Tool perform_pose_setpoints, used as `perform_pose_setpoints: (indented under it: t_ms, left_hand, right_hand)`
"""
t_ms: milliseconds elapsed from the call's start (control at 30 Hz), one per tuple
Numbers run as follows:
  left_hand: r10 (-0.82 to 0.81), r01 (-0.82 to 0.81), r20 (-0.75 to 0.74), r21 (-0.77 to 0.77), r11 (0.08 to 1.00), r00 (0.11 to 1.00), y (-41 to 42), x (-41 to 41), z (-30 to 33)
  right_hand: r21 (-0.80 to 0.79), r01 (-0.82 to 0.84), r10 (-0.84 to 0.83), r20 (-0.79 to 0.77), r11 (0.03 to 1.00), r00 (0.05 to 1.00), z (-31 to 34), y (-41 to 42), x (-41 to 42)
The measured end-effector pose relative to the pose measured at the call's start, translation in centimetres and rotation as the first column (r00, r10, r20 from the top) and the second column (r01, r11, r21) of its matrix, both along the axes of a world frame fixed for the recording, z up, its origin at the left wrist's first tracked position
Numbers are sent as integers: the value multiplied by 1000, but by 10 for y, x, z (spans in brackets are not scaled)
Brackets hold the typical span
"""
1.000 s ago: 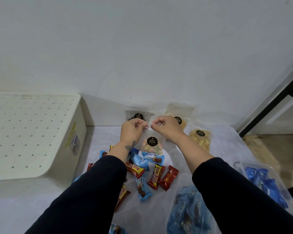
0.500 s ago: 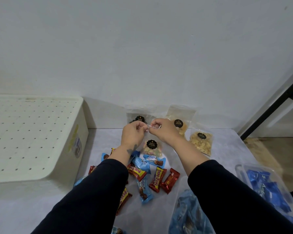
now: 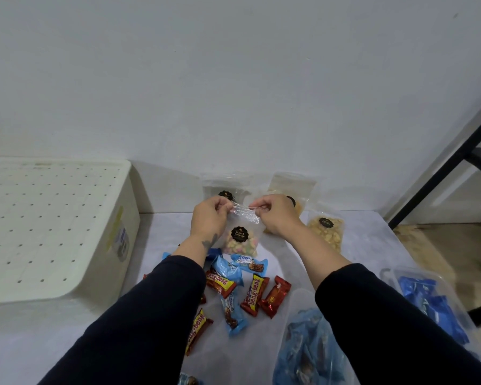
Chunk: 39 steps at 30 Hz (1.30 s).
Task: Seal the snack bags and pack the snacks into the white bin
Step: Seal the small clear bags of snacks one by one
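The desk carries a pale, lightly textured covering and stands against a plain white wall. To the right of the desk, a black metal frame rises at a slant, with a horizontal bar joining it near the picture's edge. Below the frame, tan flooring is visible beside the desk's right edge.

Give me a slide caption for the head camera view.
Both hands pinch the top of a clear snack bag above scattered candy bars.

sleeves: long, dark navy, both arms | left wrist: dark tattoo
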<state>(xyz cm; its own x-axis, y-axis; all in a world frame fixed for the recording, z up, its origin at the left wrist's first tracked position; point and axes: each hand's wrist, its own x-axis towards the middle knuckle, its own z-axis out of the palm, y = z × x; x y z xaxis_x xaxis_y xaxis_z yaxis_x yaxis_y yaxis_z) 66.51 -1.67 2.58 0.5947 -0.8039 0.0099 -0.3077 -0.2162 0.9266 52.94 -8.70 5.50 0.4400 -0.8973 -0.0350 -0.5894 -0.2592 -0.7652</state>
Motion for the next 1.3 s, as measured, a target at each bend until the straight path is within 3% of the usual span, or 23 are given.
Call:
perform_pose_setpoints:
  t_ms: [433,933,1300]
  left_hand:
    - [-1,0,-25,-1,1000,1000,-2,1,1]
    - [-39,40,24,-22,999,999,-4,0,0]
    - [-46,47,28,-35,998,999,-3,1,-1]
  right_hand:
    - [33,-16,16,-22,999,1000,3,-4,-12]
    - [-49,-62,58,-77,997,995,1,3,3]
    - [-51,-72,74,28,996,997,-5,6,11]
